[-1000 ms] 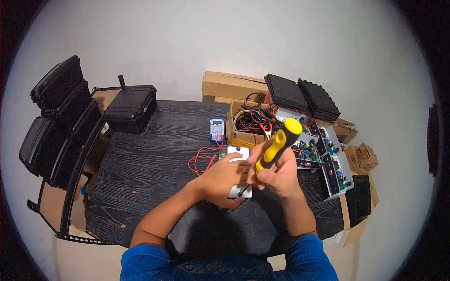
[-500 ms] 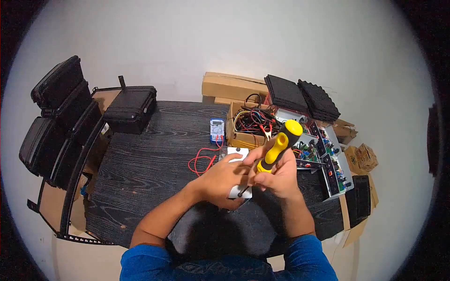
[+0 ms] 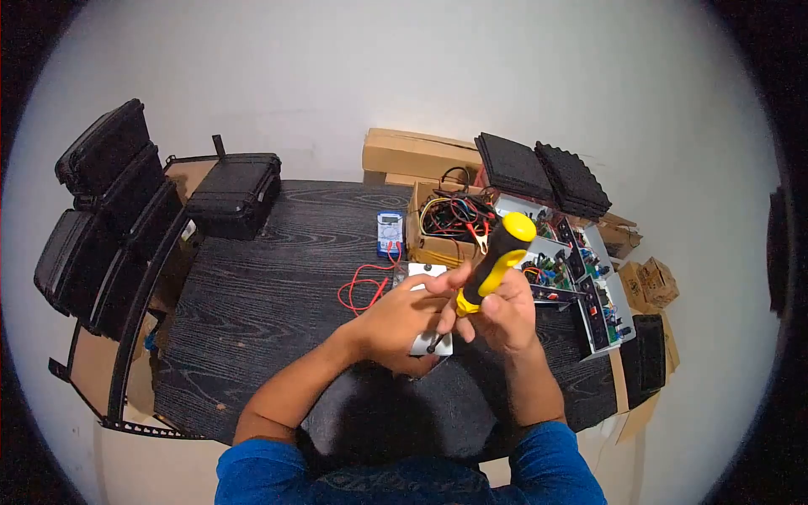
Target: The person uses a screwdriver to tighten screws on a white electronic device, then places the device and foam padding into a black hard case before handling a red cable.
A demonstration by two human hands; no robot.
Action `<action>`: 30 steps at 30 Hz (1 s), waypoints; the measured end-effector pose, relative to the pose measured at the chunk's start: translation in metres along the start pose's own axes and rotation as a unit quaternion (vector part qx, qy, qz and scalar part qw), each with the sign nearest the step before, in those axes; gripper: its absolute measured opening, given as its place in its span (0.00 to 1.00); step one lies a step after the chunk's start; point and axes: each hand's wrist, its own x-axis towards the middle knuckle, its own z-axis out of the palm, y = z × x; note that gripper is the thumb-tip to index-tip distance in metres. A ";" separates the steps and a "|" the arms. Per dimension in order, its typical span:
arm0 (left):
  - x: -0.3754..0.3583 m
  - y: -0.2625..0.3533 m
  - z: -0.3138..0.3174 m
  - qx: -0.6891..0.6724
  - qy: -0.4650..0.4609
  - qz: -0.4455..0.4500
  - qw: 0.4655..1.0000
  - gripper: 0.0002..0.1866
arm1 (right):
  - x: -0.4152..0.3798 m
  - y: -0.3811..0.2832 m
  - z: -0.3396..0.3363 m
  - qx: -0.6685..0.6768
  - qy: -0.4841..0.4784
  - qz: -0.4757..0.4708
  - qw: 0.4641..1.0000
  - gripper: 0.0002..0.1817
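Observation:
My right hand (image 3: pixel 507 313) has its fingers around the yellow and black handle of a screwdriver (image 3: pixel 497 263), which tilts up and to the right. The shaft runs down to a dark spot, apparently a screw, at the near end of a white box (image 3: pixel 427 343). My left hand (image 3: pixel 402 324) is closed over the middle of this box and grips its sides, so much of the box is hidden. Another dark round spot shows on the box's far end, beyond my fingers.
A blue multimeter (image 3: pixel 390 233) with red leads (image 3: pixel 358 290) lies on the black table (image 3: pixel 252 311). Behind is a cardboard box (image 3: pixel 433 249) of cables and clips. Open housings with circuit boards (image 3: pixel 602 307) stand at right. Black cases (image 3: pixel 234 198) sit at left.
The screwdriver handle has turned about its axis and leans slightly further left. My right fingers have loosened and shifted on it. My left hand and the white box stay in place.

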 end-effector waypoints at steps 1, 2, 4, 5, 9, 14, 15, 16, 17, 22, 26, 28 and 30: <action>-0.001 -0.001 0.002 0.001 0.015 0.007 1.000 0.28 | -0.002 0.000 -0.010 -0.010 -0.018 0.015 1.000 0.36; -0.002 -0.002 0.005 0.002 0.029 0.014 0.999 0.28 | -0.003 0.001 -0.011 -0.032 -0.013 0.008 0.999 0.35; -0.001 -0.002 0.006 0.005 0.035 0.010 0.999 0.28 | -0.002 0.000 0.003 -0.087 0.019 -0.029 0.996 0.33; 0.000 -0.002 0.004 0.009 0.026 -0.002 1.000 0.28 | 0.000 0.001 0.006 -0.094 0.026 -0.048 0.994 0.33; 0.000 0.001 0.005 -0.004 0.043 -0.008 0.999 0.28 | 0.004 0.005 0.008 -0.088 0.020 -0.079 0.993 0.31; -0.005 -0.003 0.006 -0.028 0.041 0.008 0.999 0.27 | 0.000 -0.002 0.004 -0.073 0.017 -0.023 0.997 0.29; -0.004 -0.002 0.006 -0.035 0.047 0.005 0.998 0.26 | -0.001 -0.001 0.004 -0.115 0.017 -0.032 0.993 0.29; -0.003 -0.003 0.006 -0.025 0.039 -0.003 0.999 0.26 | 0.001 0.003 0.009 -0.137 0.027 -0.072 0.988 0.30; -0.003 -0.003 0.006 -0.015 0.030 -0.011 0.999 0.26 | 0.003 0.003 0.011 -0.140 0.030 -0.085 0.986 0.30; -0.002 -0.002 0.003 0.036 0.017 0.023 0.999 0.26 | 0.022 -0.005 0.005 -0.108 0.049 -0.180 0.977 0.28; -0.002 -0.001 -0.001 0.017 -0.013 0.012 1.000 0.23 | 0.050 -0.009 -0.012 -0.174 0.133 -0.241 0.945 0.20; -0.004 -0.005 0.003 0.012 -0.003 0.017 1.000 0.24 | 0.062 -0.008 -0.021 -0.202 0.149 -0.226 0.941 0.19; -0.004 -0.006 0.003 0.011 -0.007 0.018 1.000 0.25 | 0.071 -0.004 -0.027 -0.201 0.150 -0.212 0.945 0.17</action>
